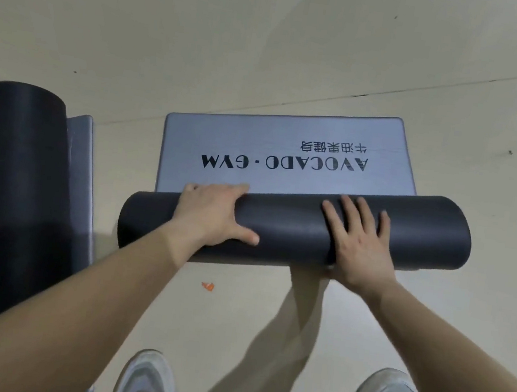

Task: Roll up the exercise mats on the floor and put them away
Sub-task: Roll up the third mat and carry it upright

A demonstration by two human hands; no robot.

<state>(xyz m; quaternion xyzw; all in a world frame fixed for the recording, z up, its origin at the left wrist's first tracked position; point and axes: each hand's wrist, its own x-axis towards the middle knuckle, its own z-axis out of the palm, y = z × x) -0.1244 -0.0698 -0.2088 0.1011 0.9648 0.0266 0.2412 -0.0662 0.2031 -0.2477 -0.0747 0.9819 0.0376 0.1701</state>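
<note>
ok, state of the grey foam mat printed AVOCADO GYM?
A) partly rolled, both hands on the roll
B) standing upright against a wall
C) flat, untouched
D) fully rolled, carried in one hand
A: the grey foam mat printed AVOCADO GYM has its logo end flat on the floor, while the left hand and right hand rest on its dark roll.

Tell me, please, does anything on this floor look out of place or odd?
One thing: a small orange scrap lies on the pale floor, between the partly rolled mat and the person's shoes. It looks like litter, belonging to nothing nearby. Otherwise nothing stands out.
</note>
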